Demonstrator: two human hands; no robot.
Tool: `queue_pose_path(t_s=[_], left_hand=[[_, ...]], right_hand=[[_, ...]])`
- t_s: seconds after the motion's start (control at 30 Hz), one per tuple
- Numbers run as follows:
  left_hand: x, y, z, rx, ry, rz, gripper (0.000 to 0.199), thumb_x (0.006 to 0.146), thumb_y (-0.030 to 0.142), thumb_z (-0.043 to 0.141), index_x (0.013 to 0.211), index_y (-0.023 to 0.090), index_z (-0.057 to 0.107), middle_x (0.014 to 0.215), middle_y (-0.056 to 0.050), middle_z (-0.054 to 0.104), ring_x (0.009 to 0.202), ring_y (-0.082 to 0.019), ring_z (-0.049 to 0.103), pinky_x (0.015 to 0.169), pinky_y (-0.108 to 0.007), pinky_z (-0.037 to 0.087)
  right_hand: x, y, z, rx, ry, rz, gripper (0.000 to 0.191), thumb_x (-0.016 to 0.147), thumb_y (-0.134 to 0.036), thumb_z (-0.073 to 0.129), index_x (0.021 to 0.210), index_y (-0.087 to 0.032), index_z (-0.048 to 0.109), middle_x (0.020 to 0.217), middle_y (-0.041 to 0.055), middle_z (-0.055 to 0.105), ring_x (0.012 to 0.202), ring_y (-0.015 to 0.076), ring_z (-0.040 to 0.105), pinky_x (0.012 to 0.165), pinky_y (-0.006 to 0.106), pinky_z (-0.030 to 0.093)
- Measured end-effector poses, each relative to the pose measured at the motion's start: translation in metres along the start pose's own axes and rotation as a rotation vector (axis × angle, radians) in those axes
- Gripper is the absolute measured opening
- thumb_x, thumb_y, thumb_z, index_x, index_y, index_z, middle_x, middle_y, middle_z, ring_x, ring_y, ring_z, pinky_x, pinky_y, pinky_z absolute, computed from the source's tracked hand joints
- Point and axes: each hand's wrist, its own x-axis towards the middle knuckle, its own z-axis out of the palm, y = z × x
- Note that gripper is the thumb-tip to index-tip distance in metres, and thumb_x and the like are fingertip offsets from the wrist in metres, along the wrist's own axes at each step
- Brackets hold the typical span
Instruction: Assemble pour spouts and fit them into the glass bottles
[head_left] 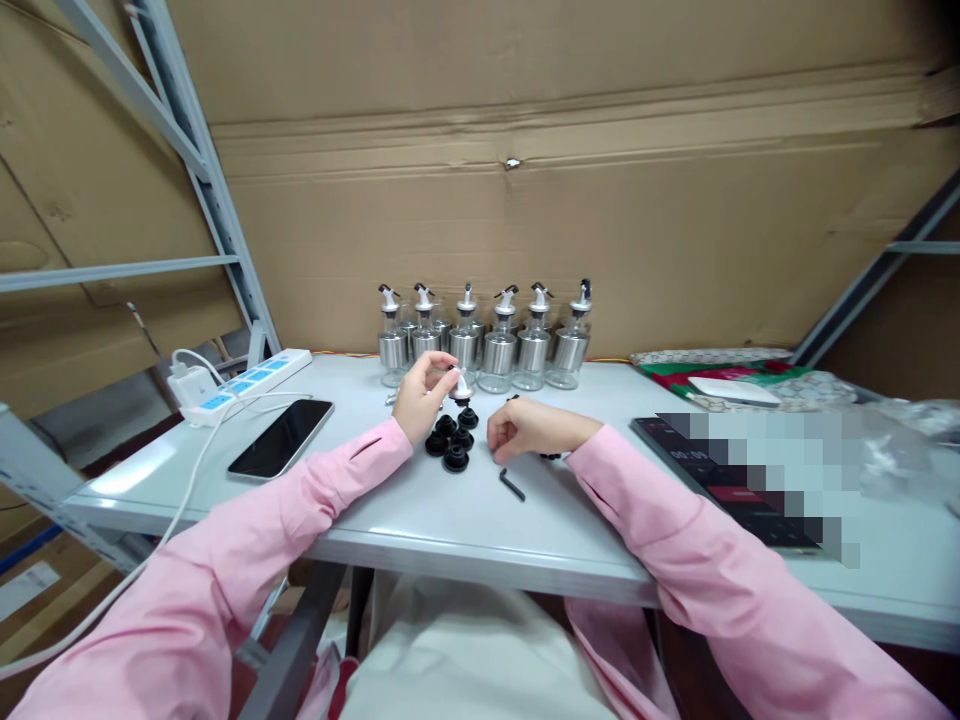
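My left hand (426, 395) pinches a white pourer spout (462, 386) from its left side, holding it upright over the table. Just below it sit several black rubber stoppers (455, 457) in a cluster. To their right, my right hand (536, 428) is low over the tabletop with its fingers curled together; whatever they hold is hidden. A small bent black lever (513, 486) lies in front of that hand. Other small black pieces (551, 456) show partly under my right wrist. Behind both hands stands a row of glass bottles (499, 355) with steel sleeves and pourer tops.
A phone (281, 440) lies on the left of the white table (375, 510), near a power strip (255, 382) with a cable. On the right are a dark tablet-like screen (690, 470), partly blurred, a patterned cloth (675, 375) and clear plastic bags (892, 450). Cardboard (562, 210) stands behind.
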Motion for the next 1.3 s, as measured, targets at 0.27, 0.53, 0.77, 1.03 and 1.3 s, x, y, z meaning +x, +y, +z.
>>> queue_pose_path(t_s=[0.27,0.53,0.77,1.03,1.3], left_hand=[[-0.001,0.003,0.001,0.017,0.004,-0.003,0.018,0.077,0.029,0.058,0.089,0.017,0.051,0.074,0.001,0.055,0.064,-0.008,0.053,0.06,-0.019,0.042],[-0.001,0.003,0.003,0.005,-0.004,0.0,0.019,0.076,0.029,0.059,0.088,0.017,0.052,0.073,0.002,0.053,0.063,-0.008,0.051,0.06,-0.019,0.042],[-0.002,0.006,0.003,0.009,-0.006,0.006,0.017,0.076,0.027,0.058,0.088,0.017,0.052,0.073,0.002,0.052,0.062,-0.007,0.05,0.06,-0.018,0.042],[-0.003,0.005,0.002,-0.009,-0.019,-0.008,0.016,0.076,0.026,0.059,0.088,0.016,0.053,0.074,0.002,0.052,0.062,-0.007,0.051,0.061,-0.018,0.043],[-0.004,0.004,0.003,-0.048,-0.098,-0.04,0.021,0.074,0.029,0.06,0.087,0.016,0.051,0.072,0.002,0.052,0.063,-0.008,0.052,0.059,-0.019,0.044]], right_hand=[[0.0,-0.012,0.004,-0.116,0.115,0.029,0.028,0.068,-0.04,0.066,0.082,-0.015,0.069,0.067,0.0021,0.063,0.058,0.0127,0.053,0.059,0.025,0.039],[0.009,-0.003,0.013,-0.041,0.117,-0.074,0.004,0.068,-0.016,0.062,0.066,-0.015,0.066,0.058,-0.0012,0.058,0.053,0.0102,0.05,0.055,0.023,0.039],[0.004,-0.009,0.003,-0.002,0.089,0.015,0.009,0.07,-0.021,0.062,0.066,-0.014,0.065,0.05,-0.0026,0.054,0.049,0.0094,0.048,0.055,0.023,0.038],[-0.009,-0.012,-0.006,0.129,-0.203,0.049,0.015,0.058,-0.029,0.071,0.065,-0.016,0.067,0.053,-0.0026,0.059,0.05,0.0092,0.05,0.054,0.022,0.04],[-0.004,-0.011,-0.005,0.01,-0.04,0.121,0.008,0.068,-0.022,0.063,0.064,-0.014,0.064,0.052,-0.001,0.059,0.05,0.0094,0.05,0.052,0.021,0.036]])
